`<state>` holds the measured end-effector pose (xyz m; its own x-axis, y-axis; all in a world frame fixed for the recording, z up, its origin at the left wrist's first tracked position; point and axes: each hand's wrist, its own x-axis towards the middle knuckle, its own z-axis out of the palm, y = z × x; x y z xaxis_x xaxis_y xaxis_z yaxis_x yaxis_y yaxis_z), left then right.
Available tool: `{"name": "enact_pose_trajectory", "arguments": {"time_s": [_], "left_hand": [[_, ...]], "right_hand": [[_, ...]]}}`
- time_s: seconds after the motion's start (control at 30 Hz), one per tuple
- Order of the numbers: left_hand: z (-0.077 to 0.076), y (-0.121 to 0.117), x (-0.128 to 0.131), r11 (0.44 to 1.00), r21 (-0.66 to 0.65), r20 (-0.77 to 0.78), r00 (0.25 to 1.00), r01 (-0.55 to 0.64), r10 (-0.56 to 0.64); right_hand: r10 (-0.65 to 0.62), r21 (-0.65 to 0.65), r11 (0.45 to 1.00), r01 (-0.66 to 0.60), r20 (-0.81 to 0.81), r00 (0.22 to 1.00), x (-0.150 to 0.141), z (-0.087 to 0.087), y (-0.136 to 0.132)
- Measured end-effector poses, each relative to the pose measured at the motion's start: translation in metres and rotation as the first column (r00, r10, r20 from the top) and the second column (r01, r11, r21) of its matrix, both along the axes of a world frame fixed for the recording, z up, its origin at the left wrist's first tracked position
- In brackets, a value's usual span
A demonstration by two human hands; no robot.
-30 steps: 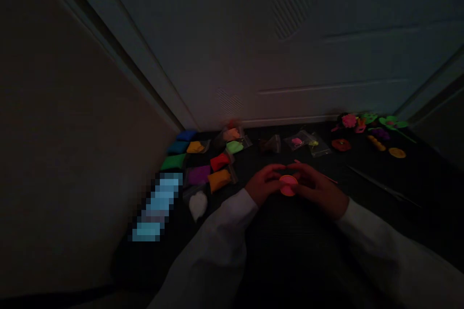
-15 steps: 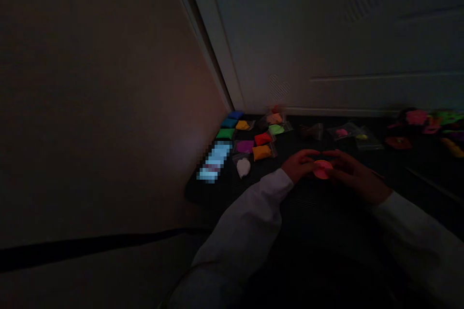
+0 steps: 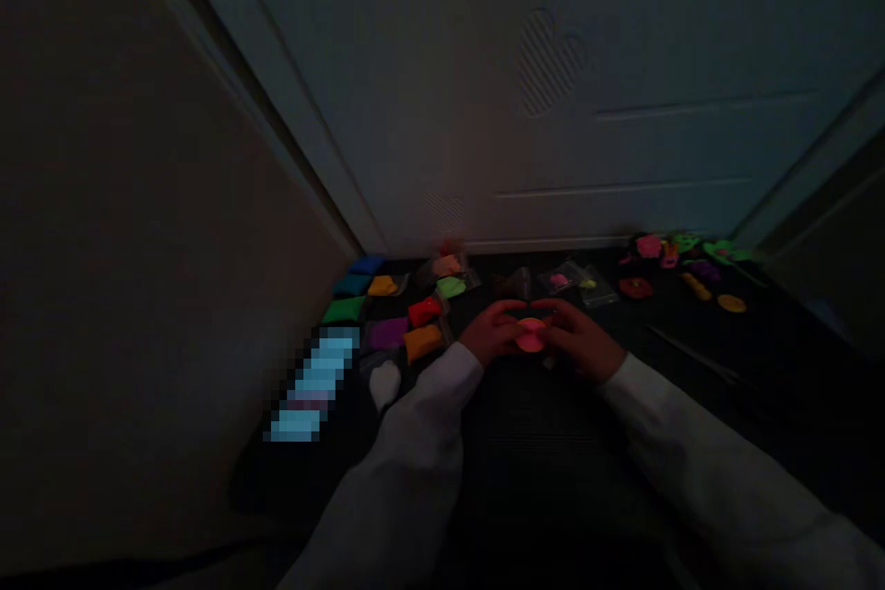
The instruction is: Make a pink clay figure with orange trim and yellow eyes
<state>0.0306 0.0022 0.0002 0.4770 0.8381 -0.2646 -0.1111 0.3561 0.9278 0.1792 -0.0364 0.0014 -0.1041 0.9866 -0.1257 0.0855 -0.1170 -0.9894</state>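
Note:
Between my two hands is a small round pink disc with a yellow-orange rim, looking like modelling clay (image 3: pixel 531 335). My left hand (image 3: pixel 492 333) grips its left side, with the fingers curled over the far edge. From the other side, my right hand (image 3: pixel 582 339) holds the disc's right part. The fingertips of both hands nearly meet behind it. A small pale bit (image 3: pixel 548 362) shows just below the right fingers. Dim light hides the finer detail of the disc and fingertips.
Bagged clay in several colours lies to the left, including orange (image 3: pixel 423 344), purple (image 3: pixel 388 333) and white (image 3: pixel 384 383). A blurred-out bright screen (image 3: pixel 314 387) is at the table's left edge. Shaped clay pieces (image 3: pixel 650 247) sit at the back right. A thin stick-like tool (image 3: pixel 691 355) lies right.
The view has turned to the right, so everything appears further left and more of the table's right side shows. Both hands still hold the pink disc.

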Motion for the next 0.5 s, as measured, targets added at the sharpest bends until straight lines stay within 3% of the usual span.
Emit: {"name": "enact_pose_trajectory", "arguments": {"time_s": [0.3, 0.5], "left_hand": [[0.000, 0.000, -0.003, 0.989, -0.146, -0.005, 1.000, 0.005, -0.005], [0.001, -0.004, 0.000, 0.987, -0.159, -0.014, 1.000, 0.015, -0.017]], "right_hand": [[0.011, -0.075, 0.997, -0.013, -0.028, 1.000, -0.003, 0.001, -0.002], [0.001, -0.115, 0.993, -0.003, -0.018, 1.000, -0.002, 0.004, -0.005]]}}
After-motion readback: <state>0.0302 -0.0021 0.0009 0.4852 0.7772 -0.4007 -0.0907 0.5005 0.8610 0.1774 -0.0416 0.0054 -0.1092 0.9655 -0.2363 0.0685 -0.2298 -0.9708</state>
